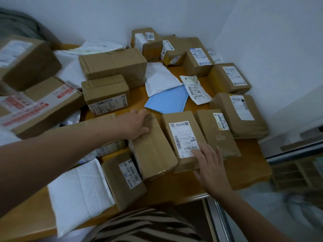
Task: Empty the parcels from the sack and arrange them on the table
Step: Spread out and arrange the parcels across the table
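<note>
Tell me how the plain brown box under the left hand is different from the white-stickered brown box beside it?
The plain brown cardboard box shows no label on top; the brown cardboard box with the white label does. The left hand touches the plain one's far end; the right hand lies flat on the labelled one's near end. Both lie side by side.

Dim, even light — blurred, warped edges.
</note>
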